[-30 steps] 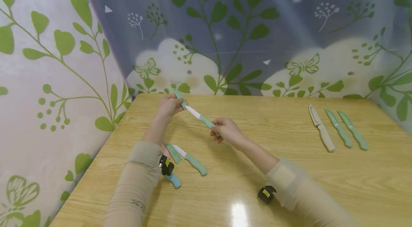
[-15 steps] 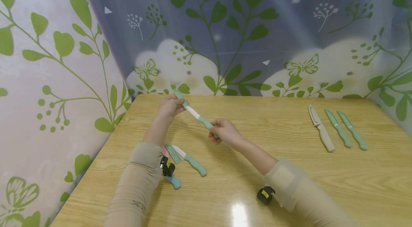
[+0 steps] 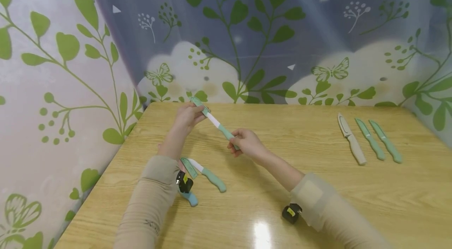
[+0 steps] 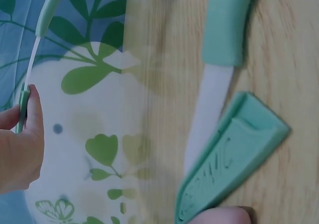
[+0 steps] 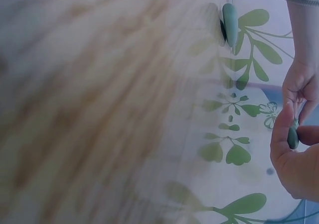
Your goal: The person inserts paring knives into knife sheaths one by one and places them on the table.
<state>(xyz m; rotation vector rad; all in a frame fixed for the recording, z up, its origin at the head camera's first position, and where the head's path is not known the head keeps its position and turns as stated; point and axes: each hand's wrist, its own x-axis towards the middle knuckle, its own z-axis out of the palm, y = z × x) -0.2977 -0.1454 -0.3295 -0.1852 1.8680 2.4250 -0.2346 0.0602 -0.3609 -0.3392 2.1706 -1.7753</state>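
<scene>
I have the right hand [image 3: 248, 145] gripping the green handle of a knife [image 3: 213, 120] above the worktop [image 3: 282, 186], fingers curled around it. My left hand [image 3: 185, 117] pinches a green sheath [image 3: 197, 102]; the white blade meets its mouth, though I can't tell how far in. Nearer me, a second knife [image 3: 214, 181] lies with a loose sheath [image 3: 190, 167] by its blade. Three covered knives [image 3: 374, 147] lie side by side, well off to the right.

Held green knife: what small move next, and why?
Probably ease the right hand toward the left hand, sliding the white blade deeper into the green sheath: the left pinches the sheath, the right grips the handle, they line up, and part of the blade is bare.
</scene>
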